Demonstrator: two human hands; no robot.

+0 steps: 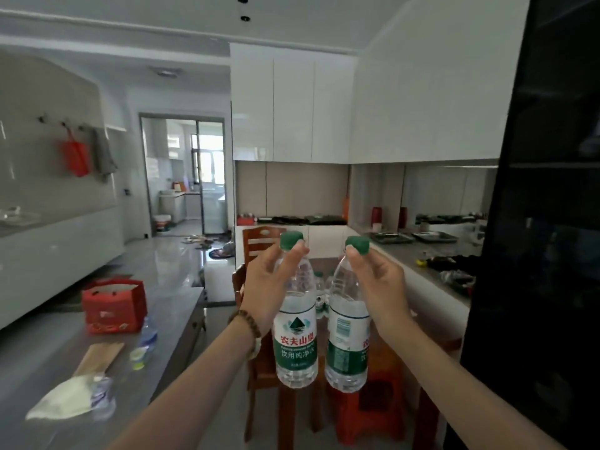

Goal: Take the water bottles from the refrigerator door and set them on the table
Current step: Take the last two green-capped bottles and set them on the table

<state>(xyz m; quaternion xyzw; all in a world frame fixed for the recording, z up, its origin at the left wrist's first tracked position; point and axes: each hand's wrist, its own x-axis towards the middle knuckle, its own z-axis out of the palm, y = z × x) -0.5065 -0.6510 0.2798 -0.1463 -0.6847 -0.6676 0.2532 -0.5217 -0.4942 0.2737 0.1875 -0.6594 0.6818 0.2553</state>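
Two clear water bottles with green caps and green-and-white labels hang in the air in front of me. My left hand (268,289) pinches the left bottle (296,339) at its neck, just under the cap. My right hand (378,284) pinches the right bottle (347,345) the same way. Both bottles hang upright, side by side, almost touching. Behind and below them is the wooden table (449,344), where other small water bottles (320,298) stand. The dark refrigerator (545,222) fills the right edge of the view.
A wooden chair (258,245) stands behind the table and red stools (380,401) sit beneath it. A grey counter (45,368) on my left carries a red gift bag (113,306), a small bottle (148,334) and paper packets. A cluttered counter (431,251) runs along the right.
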